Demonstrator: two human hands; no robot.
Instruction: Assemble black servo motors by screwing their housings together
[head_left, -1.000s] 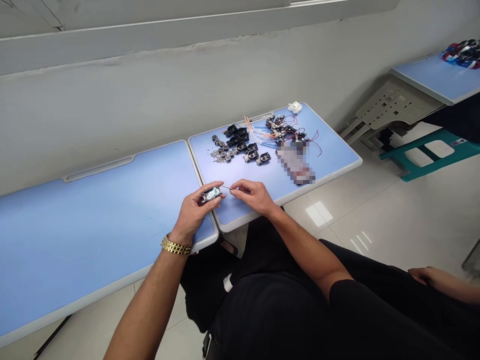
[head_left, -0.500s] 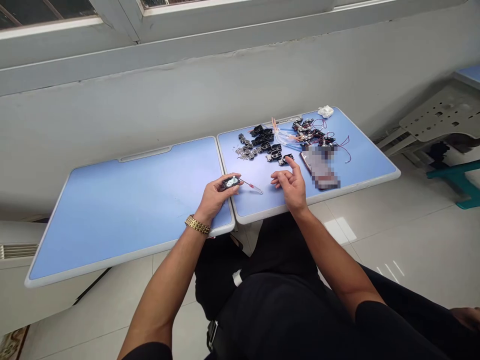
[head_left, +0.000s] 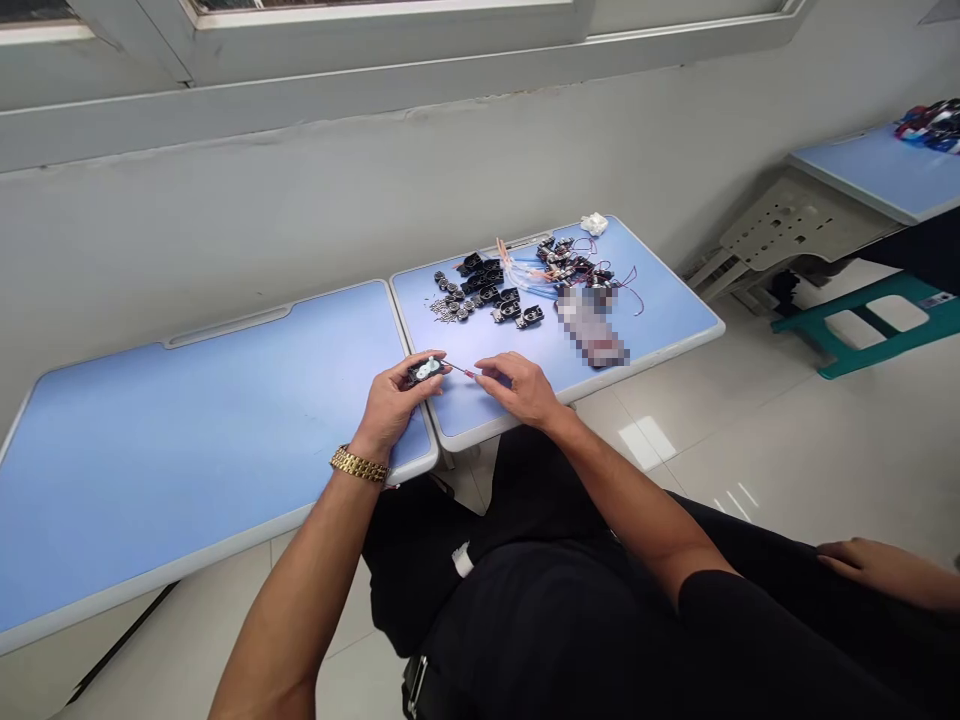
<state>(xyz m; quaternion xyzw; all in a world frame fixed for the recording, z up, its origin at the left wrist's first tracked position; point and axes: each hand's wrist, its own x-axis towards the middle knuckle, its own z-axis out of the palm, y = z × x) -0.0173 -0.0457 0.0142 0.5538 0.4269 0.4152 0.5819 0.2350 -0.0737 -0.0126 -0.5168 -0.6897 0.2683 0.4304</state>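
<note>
A teal stool (head_left: 862, 354) — near a blue-topped desk (head_left: 862, 178).

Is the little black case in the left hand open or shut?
Open: the black case in the left hand shows pale parts inside, with no lid over them.

Discs (head_left: 454, 298) lie left of the housings (head_left: 507, 308); wired parts (head_left: 574, 266) lie right, before the wad (head_left: 595, 224).

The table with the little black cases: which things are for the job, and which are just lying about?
Seem part of the job:
- the open case in the left hand
- the thin screwdriver at the right hand's fingertips
- probably the similar black cases

Probably just lying about:
- the crumpled white thing
- maybe the pixelated object
</note>
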